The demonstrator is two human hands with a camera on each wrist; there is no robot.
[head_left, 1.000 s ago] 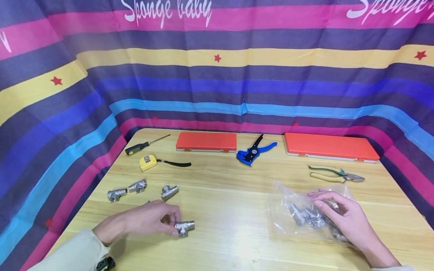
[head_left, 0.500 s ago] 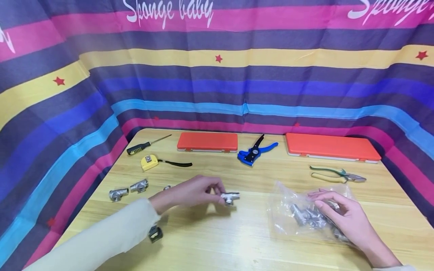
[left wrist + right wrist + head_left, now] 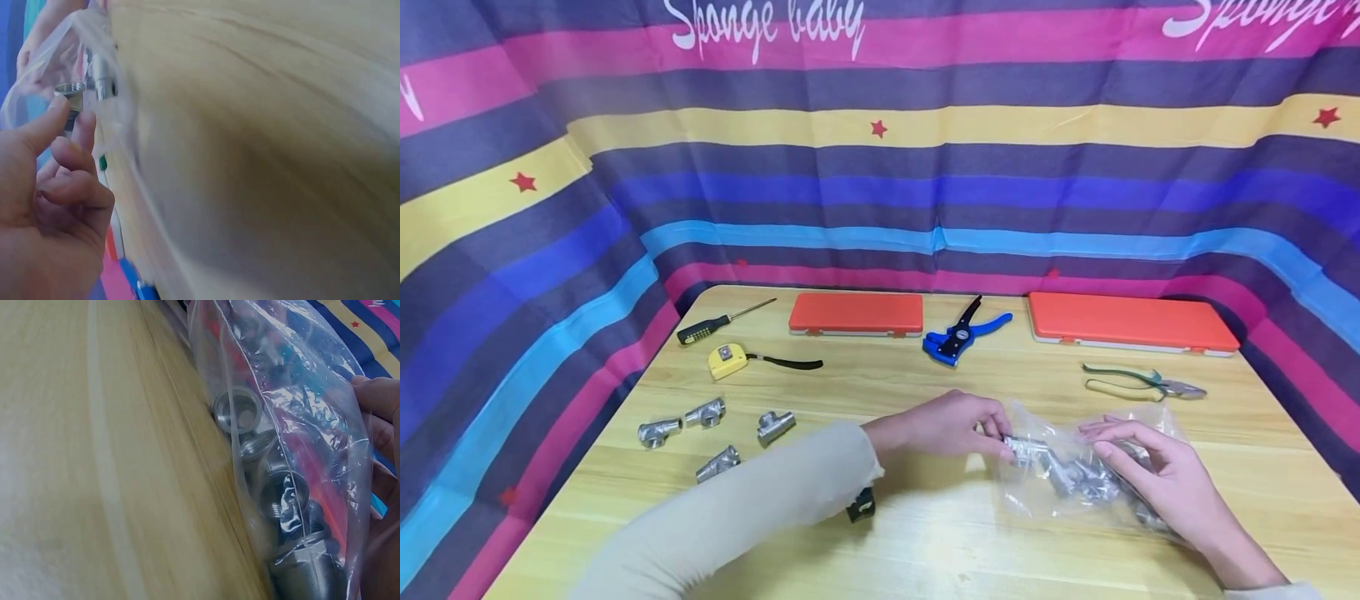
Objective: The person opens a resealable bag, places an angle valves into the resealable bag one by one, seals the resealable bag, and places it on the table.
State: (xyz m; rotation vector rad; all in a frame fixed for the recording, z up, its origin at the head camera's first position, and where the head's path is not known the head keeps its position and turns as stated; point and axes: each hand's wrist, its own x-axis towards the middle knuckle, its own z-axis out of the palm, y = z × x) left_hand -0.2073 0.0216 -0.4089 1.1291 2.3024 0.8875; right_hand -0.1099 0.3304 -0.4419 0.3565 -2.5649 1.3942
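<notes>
Left hand (image 3: 951, 427): I pinch a tee fitting (image 3: 1026, 451) at the bag (image 3: 1078, 475) mouth.
Right hand (image 3: 1157, 479): my relaxed fingers rest on the bag.
Done: several fittings bagged.
Left: four fittings (image 3: 715, 433) loose on the tabletop (image 3: 925, 533).

Both our arms out over the table, hands close together at right of centre.

Our left arm (image 3: 752, 500) in a cream sleeve reaches across from lower left, forearm slanting up to the right, a dark wrist unit under it. Our left hand (image 3: 951, 427) is knuckles up, fingers curled, thumb and forefinger tips pinched at the front; in the wrist view the other fingers (image 3: 78, 187) fold into the palm. Our right hand (image 3: 1157, 482) comes in from lower right, bare wrist, palm down, fingers spread and lightly bent, pointing left toward the left hand. The two hands are near, not touching.
</notes>
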